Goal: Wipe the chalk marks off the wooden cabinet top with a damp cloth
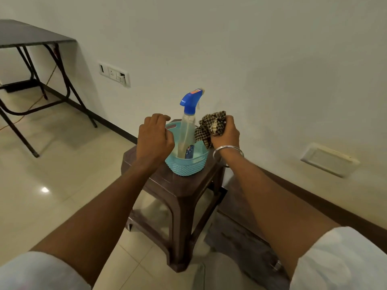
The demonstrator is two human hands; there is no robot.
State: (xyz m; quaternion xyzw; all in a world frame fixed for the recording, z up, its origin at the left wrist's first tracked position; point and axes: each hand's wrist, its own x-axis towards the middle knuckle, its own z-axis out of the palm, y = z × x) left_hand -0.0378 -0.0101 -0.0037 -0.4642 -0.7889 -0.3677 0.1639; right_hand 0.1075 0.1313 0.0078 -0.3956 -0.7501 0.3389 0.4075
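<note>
Checked cloth (206, 127) was gripped, bunched, in the curled fingers of the right hand (227, 137). The left hand (155, 137) hung loosely curled, holding nothing. A spray bottle (188, 122) stood between the hands, in the blue basket (184, 169) below them.

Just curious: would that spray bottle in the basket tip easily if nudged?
Probably yes: the spray bottle is tall, narrow and leans in the basket, though the rim should catch it. Its smooth clear plastic may be slippery.
</note>
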